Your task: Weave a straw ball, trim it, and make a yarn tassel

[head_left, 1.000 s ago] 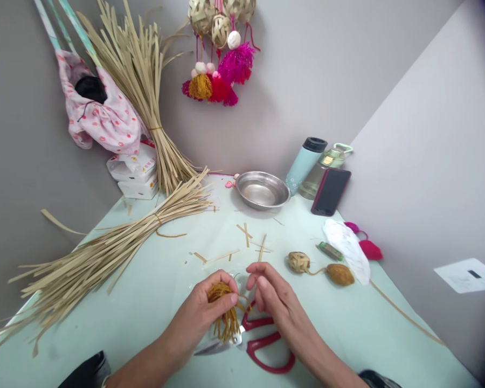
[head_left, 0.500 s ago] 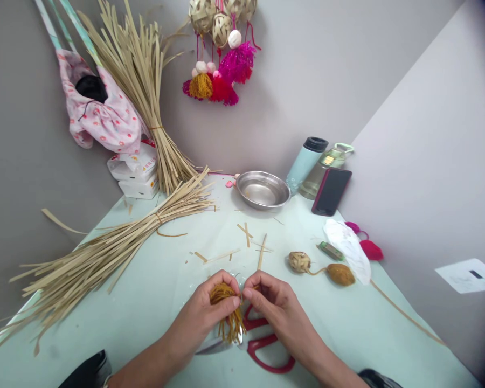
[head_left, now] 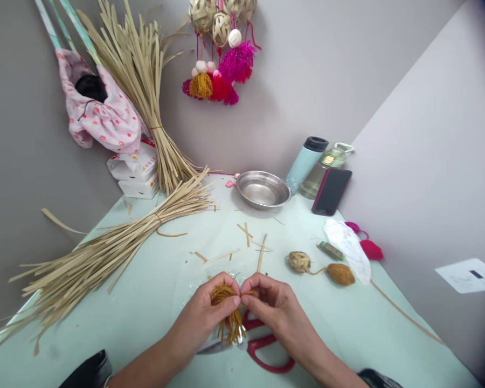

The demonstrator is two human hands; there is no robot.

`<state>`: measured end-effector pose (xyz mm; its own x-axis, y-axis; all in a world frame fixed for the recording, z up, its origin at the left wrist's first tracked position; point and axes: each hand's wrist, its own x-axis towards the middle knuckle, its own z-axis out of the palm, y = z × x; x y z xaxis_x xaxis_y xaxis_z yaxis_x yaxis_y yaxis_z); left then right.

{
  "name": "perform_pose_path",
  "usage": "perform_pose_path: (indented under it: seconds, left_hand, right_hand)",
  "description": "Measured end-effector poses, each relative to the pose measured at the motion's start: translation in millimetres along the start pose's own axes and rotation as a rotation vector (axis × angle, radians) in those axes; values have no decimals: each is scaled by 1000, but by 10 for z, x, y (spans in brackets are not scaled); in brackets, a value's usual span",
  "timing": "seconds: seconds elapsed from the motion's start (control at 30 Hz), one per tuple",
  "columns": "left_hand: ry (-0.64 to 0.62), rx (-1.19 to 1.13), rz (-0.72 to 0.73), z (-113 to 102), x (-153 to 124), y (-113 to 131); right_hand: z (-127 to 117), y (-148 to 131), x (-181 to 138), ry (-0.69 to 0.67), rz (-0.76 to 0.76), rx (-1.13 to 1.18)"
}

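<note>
head view: both hands meet low and central above a pale green tabletop (head_left: 145, 328). the left hand (head_left: 204, 312) grips a mustard yarn tassel (head_left: 229, 326) between thumb and curled forefinger, its fringe hanging loose below the thumb. the right hand (head_left: 281, 312) has thumb and forefinger pressed together, pinching a strand of yarn (head_left: 250, 293) of the same colour just beside the tassel; the fingertips of the two hands all but touch. beneath them lies a pair of scissors (head_left: 271, 370), red handles towards the right hand, the blades partly hidden by the fringe.

to the right, a small woven ball (head_left: 299, 262) is joined by a cord to an ochre yarn bundle (head_left: 340, 274). at left, a tied sheaf of straw strips (head_left: 145, 231) lies slantwise; a second sheaf (head_left: 145, 91) stands behind it. at the rear are a metal bowl (head_left: 263, 206), a pale blue flask (head_left: 305, 167) and a phone (head_left: 331, 191) propped at a tilt, while finished-looking tassels (head_left: 236, 62) hang against the wall
</note>
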<state>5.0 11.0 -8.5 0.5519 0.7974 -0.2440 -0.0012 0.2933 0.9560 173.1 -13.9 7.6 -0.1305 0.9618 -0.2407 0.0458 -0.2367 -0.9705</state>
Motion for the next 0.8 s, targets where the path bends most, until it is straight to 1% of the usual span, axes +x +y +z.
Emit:
perform_pose_path:
  seconds: [0.2, 0.33, 0.5, 0.6, 0.67, 0.8]
  left_hand:
    - [20, 29, 28, 1, 13, -24]
    - [53, 15, 14, 4, 17, -29]
    - [-3, -12, 6, 6, 12, -14]
    - [8, -8, 15, 5, 14, -24]
    - [22, -41, 14, 9, 17, -32]
    - [32, -189, -21, 31, 22, -36]
  right_hand:
    - [18, 14, -7, -27, 23, 1]
    - [20, 22, -6, -35, 27, 11]
    - [29, 18, -13, -34, 26, 25]
    - [34, 22, -23, -34, 28, 4]
    - [36, 30, -25, -43, 28, 1]
    - [42, 46, -18, -53, 12, 11]
